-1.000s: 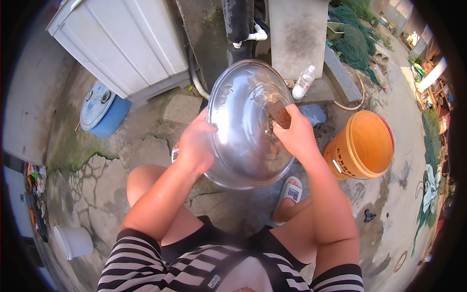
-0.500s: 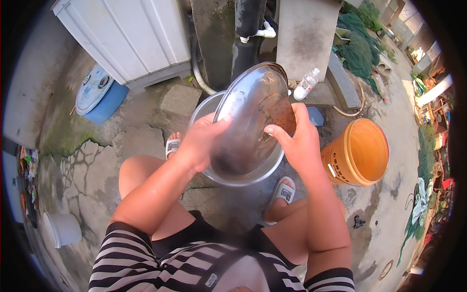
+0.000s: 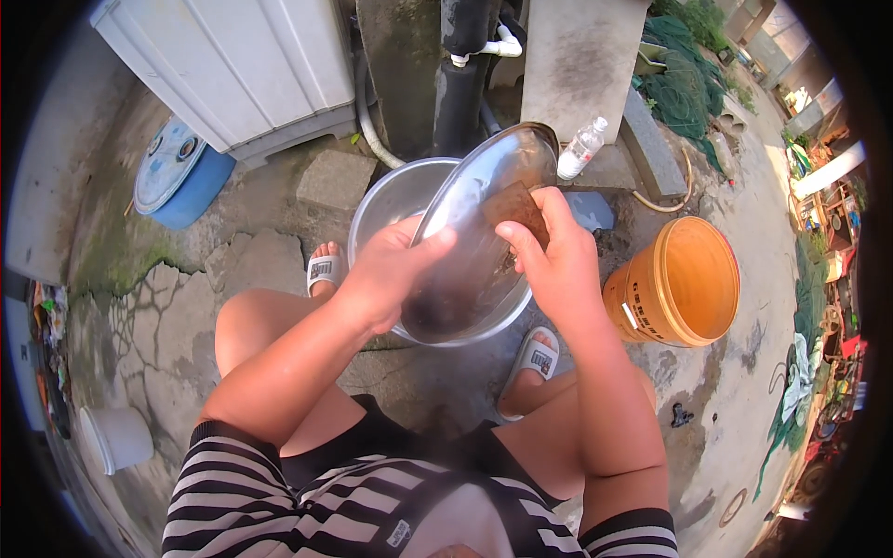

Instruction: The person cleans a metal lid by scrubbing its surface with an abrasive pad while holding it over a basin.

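A shiny round metal lid or shallow pan (image 3: 470,209) is tilted above a large metal basin (image 3: 374,200) on the ground between my feet. My left hand (image 3: 386,279) grips its left rim, thumb over the inner face and fingers behind. Pinched in my right hand (image 3: 558,251) is a flat brown scouring pad (image 3: 514,206), lying against the shiny surface near the far right rim. Dark smears show on that surface. The lid hides much of the basin's inside, so its contents cannot be told.
An orange bucket (image 3: 704,284) stands at my right. Beyond the basin are a clear plastic bottle (image 3: 582,151), a concrete block (image 3: 335,179) and a dark pipe (image 3: 459,102). A blue drum (image 3: 186,181) and white cabinet (image 3: 242,70) stand far left; a white bucket (image 3: 121,437) sits near left.
My right hand has shifted the brown scouring pad leftward and slightly away over the metal surface. The left hand keeps its hold on the rim, and the view has moved slightly.
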`<state>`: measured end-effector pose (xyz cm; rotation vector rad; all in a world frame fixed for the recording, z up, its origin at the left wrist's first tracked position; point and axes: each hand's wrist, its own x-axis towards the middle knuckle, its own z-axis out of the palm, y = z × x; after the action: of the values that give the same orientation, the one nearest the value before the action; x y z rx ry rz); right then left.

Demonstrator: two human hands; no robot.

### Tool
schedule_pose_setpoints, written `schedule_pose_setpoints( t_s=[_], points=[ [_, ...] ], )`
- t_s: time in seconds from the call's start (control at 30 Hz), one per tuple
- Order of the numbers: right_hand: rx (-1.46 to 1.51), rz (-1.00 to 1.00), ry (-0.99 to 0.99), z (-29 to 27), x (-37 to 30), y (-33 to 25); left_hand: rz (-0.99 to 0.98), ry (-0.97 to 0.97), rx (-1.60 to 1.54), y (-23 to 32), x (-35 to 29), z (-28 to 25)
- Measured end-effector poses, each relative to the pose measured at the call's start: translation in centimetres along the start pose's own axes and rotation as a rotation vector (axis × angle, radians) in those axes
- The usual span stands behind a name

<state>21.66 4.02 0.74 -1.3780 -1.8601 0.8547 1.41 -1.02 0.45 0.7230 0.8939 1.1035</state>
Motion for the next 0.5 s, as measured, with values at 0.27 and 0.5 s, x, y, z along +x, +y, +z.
schedule_pose_setpoints(
  t_s=[0.27, 0.5],
  points=[
    [-0.133, -0.089, 0.132, 0.7, -0.3, -1.4, 0.018, -0.005, -0.022, 0.0, -0.2, 0.3],
    [-0.274, -0.207, 0.242, 1.3, -0.3, -1.4, -0.007, -0.002, -0.015, 0.0, 0.0, 0.4]
  ],
)
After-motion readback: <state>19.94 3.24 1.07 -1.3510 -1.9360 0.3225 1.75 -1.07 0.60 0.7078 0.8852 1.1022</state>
